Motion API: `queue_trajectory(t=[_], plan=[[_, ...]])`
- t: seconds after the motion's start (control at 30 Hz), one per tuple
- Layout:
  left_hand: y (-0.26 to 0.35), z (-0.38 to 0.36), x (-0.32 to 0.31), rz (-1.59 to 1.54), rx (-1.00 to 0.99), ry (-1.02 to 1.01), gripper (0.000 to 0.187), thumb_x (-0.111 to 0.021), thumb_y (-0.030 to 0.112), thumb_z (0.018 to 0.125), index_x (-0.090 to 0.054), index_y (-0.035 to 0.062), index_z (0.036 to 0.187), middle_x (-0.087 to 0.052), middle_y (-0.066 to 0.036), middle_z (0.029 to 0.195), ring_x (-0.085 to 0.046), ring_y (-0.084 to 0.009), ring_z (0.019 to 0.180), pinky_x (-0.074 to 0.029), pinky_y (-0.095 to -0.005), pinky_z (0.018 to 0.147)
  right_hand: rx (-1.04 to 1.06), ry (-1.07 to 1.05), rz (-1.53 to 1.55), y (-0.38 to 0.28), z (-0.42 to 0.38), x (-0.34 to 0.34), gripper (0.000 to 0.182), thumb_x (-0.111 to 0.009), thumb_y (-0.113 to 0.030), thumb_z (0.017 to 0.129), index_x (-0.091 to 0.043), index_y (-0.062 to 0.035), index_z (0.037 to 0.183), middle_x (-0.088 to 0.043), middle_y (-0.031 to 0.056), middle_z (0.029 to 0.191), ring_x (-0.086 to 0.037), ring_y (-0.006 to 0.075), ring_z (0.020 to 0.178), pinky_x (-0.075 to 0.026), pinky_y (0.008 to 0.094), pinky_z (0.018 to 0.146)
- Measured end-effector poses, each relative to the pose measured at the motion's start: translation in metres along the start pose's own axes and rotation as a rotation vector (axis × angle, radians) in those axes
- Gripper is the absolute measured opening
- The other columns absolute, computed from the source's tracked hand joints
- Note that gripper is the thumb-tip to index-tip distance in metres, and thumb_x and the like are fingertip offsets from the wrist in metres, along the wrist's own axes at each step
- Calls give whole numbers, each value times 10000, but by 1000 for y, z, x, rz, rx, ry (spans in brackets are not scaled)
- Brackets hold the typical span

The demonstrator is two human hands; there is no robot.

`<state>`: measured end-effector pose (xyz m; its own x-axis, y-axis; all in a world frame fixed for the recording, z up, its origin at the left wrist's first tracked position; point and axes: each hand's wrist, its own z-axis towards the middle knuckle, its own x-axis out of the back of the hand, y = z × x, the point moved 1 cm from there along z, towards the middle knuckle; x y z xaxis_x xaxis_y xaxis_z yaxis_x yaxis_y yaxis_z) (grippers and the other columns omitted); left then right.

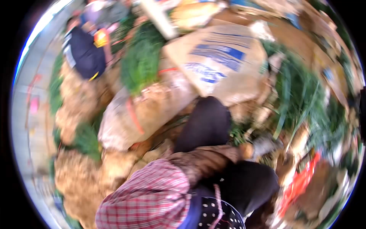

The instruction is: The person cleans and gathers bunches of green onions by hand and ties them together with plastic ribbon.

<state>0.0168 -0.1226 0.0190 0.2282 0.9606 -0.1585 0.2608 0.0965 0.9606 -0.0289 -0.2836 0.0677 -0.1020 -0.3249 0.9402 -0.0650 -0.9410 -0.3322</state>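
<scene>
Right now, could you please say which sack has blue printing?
The tan sack at top centre; the pale sack to its left shows red bands, no blue.

Left arm (152,191) bent, angled rightward between bent knees (209,121); left hand (247,150) blurred, grip unclear.

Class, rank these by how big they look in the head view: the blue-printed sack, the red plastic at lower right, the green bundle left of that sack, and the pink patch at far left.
1. Blue-printed sack
2. Green bundle
3. Red plastic
4. Pink patch
Blur softens edges, not this order.
</scene>
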Motion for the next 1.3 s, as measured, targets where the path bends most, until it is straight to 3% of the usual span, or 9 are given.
queue_trajectory(t=[0.17,0.4,0.6,0.67,0.7,0.93,1.03,1.2,1.3], plan=[[0,-1,-2,-64,387,-51,343,-736,296,741,-608,23,903,-610,-124,711,-559,-222,653,-463,-369,617,-277,-78,755,-11,-37,-34,309,-690,-281,833,-645,-31,1009,-673,84,874,-616,180,738,-492,310,700],[40,-27,15,23,271,-126,408,-656,300,777,-576,64,1100,-600,-136,648,-613,-256,586,-481,-403,550,-133,-260,657,4,30,-39,348,-592,-253,929,-621,28,1133,-658,87,975,-594,163,877,-470,286,785],[-9,-17,9,-181,158,-148,141,-643,160,817,-644,21,838,-637,-71,691,-620,-173,591,-487,-342,489,-63,-29,159,-2,24,-37,271,-597,-276,880,-691,-27,931,-657,109,730,-579,177,625,-459,335,619],[-5,-19,9,-461,266,-181,194,-664,218,828,-651,26,808,-632,-67,682,-601,-149,597,-457,-302,475,-396,-54,443,-5,16,-38,348,-601,-349,886,-689,-14,924,-664,134,779,-611,190,712,-468,353,677],[-1,-18,9,-425,336,-181,203,-656,225,844,-650,26,804,-632,-67,680,-593,-141,583,-449,-286,471,-357,-57,457,13,12,-52,265,-588,-271,883,-677,-29,941,-679,125,822,-617,268,770,-475,387,740],[26,-33,10,-719,313,-117,273,-586,257,929,-606,50,1104,-616,-37,714,-577,-132,524,-509,-302,478,-155,-292,811,35,-27,-89,303,-613,-284,902,-641,-60,1104,-693,122,866,-650,193,779,-527,328,725],[12,-23,10,-607,375,-15,280,-589,277,926,-605,68,1111,-615,-49,713,-568,-149,506,-495,-317,443,-283,-101,310,20,-5,-56,211,-579,-217,924,-647,-80,1069,-693,78,833,-620,120,651,-539,255,596],[-4,-11,7,-352,652,-3,155,-730,161,815,-652,60,904,-642,-75,687,-606,-173,556,-494,-332,438,-126,289,-160,44,85,-23,317,-539,-282,927,-572,-111,1192,-680,79,780,-650,217,655,-499,344,551],[2,-13,1,-469,565,-5,184,-725,146,816,-649,56,958,-639,-65,696,-607,-185,566,-501,-346,440,-252,-35,-223,43,123,2,272,-603,-383,878,-647,-167,1037,-670,115,773,-648,239,676,-505,379,607]])
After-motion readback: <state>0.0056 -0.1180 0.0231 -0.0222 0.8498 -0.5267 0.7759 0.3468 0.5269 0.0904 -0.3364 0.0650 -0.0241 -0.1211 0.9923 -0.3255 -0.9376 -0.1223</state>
